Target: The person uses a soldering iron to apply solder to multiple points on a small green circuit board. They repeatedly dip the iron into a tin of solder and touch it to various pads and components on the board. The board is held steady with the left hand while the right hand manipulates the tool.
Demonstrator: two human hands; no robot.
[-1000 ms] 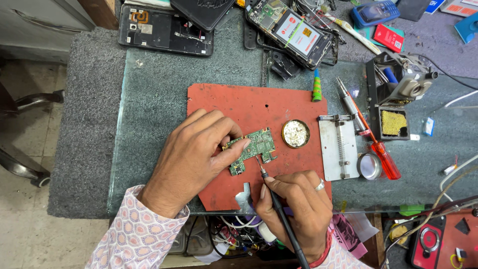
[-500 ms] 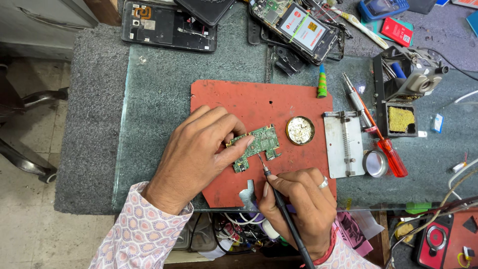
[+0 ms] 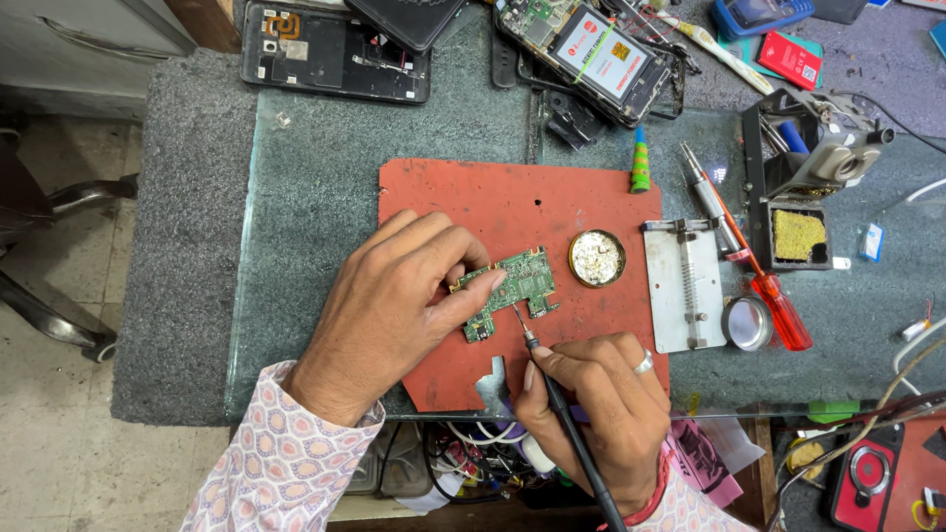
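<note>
head view: the left hand (image 3: 394, 300) pins a small green circuit board (image 3: 512, 291) flat on the red mat (image 3: 512, 202), fingers clenched on its left edge. the right hand (image 3: 596, 399) has its grip wrapped around a thin black soldering iron (image 3: 562, 414), tip touching the board's lower edge. looks like mid-job: the board is out and being worked at one spot, while the opened phones (image 3: 335, 54) wait, unassembled, at the far side of the tabletop (image 3: 315, 177).

- It was an electronics repair workbench, with a red work mat (image 3: 522, 207).
- Opened phones (image 3: 335, 54), a screwdriver (image 3: 769, 296) and a soldering stand (image 3: 798, 187) crowded it.
</note>
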